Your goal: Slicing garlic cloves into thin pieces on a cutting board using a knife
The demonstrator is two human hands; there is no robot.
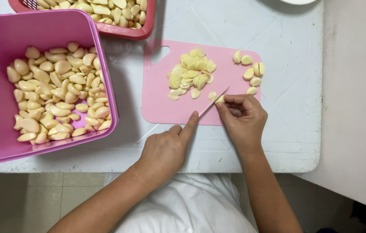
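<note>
One garlic clove lies pinned on the pink cutting board, just under the fingertips of the right hand, whose grip is clenched down on it with the fingers curled. Touching that clove from the left is the thin blade of a knife, which slants down toward the left hand. The left grip is wrapped around the knife's handle, which is hidden in the palm, and the forefinger lies stretched along the back of the blade.

Just beyond the blade, away from both grips, a heap of garlic slices sits on the middle of the board, with a few loose slices near its lower edge. Beyond the right grip, at the board's far right corner, a few whole cloves lie close together.

Well to the left of the left grip stands a pink tub, its floor covered with peeled cloves. Farther off, past the tub's far corner, a red basket holds more peeled garlic. All of this rests on a white bench. Near the person's body, below both wrists, a white garment shows.
</note>
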